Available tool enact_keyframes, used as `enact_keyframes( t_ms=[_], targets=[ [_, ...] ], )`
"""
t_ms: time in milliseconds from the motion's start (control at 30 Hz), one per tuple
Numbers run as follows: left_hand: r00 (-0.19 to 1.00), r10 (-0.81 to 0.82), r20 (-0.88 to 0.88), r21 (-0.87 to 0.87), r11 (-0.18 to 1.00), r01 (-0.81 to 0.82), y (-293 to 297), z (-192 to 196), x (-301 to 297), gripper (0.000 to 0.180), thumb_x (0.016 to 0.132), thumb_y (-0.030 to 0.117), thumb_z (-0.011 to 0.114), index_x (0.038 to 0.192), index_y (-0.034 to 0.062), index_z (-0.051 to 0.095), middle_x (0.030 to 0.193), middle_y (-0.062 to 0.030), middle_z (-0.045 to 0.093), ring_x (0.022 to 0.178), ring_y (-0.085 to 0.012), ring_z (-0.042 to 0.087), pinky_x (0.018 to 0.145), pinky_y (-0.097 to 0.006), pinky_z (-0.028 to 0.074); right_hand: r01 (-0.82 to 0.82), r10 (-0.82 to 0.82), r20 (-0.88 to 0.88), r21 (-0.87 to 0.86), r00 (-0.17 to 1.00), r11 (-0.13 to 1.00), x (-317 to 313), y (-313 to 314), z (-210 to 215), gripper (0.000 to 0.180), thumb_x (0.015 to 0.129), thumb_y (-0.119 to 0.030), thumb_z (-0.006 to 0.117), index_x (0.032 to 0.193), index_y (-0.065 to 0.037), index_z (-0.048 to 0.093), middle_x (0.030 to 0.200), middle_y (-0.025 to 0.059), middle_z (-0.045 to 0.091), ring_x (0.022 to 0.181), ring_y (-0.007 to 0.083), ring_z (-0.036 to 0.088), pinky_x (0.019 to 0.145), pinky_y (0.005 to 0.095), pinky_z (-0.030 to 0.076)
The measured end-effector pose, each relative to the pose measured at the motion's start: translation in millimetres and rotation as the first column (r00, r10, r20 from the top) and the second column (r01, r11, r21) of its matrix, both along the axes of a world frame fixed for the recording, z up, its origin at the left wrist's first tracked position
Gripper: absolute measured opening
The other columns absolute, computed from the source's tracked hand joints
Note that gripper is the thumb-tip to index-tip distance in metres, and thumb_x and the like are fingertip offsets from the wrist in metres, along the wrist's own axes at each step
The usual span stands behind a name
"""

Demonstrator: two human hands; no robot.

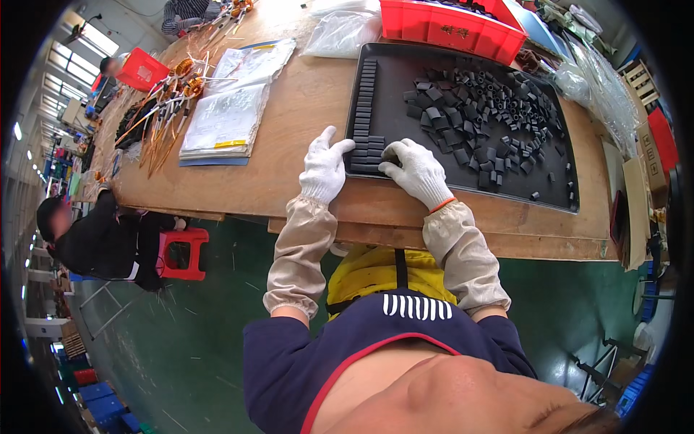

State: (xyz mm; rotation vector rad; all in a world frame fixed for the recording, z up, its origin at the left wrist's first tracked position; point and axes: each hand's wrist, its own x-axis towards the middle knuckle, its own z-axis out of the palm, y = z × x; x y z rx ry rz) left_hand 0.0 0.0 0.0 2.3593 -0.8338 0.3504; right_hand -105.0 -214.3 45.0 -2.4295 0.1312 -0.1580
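A black tray [463, 184] holds many short black tube pieces [470, 119], loose in a heap over its middle and right. Along its left side runs a neat column of tube pieces [366, 94], with a second short column beside it at the near end. My left hand [323, 170], in a white glove, rests at the tray's near left corner, thumb and fingers apart, the thumb against the column's left side. Gloved likewise, my right hand [418, 172] curls its thumb and forefinger around the right end of the short column, gripping a tube piece there; the fingertips partly hide it.
A red bin [452, 32] stands behind the tray, near clear plastic bags [343, 32]. Papers in a folder [228, 108] and wired coils [184, 79] lie to the left. Cardboard [635, 210] stands at the right edge. A co-worker [101, 242] sits at the left by a red stool [186, 253].
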Motion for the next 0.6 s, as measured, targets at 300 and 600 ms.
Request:
enact_keyframes(
  t_ms=[300, 600],
  targets=[
    [0.999, 0.000, 0.045, 0.112, 0.994, -0.005, -3.0, 32.7, -23.0, 0.029, 0.083, 0.024, 0.083, 0.109, 0.0128, 0.076, 0.150, -0.0271, 0.049, 0.138, -0.0421, 0.049, 0.112, -0.047, 0.044, -0.013, 0.013, -0.020, 0.005, 1.000, 1.000, 0.5, -1.4, -0.4, 0.027, 0.088, -0.034, 0.077, 0.103, -0.012, 0.072, 0.107, 0.0105, 0.069, 0.104, 0.0328, 0.068, 0.091, 0.0449, 0.054],
    [0.956, -0.230, 0.182, 0.013, 0.973, 0.232, -47.6, 59.3, -4.9, 0.028, 0.083, 0.014, 0.078, 0.110, 0.0113, 0.073, 0.130, -0.0171, 0.065, 0.123, -0.0380, 0.060, 0.103, -0.046, 0.050, -0.041, -0.030, 0.333, 0.202, 0.942, 0.979, -11.7, 1.2, -9.8, 0.017, 0.089, -0.024, 0.076, 0.098, -0.010, 0.072, 0.097, 0.0112, 0.068, 0.090, 0.0346, 0.068, 0.078, 0.0423, 0.055]
  ],
)
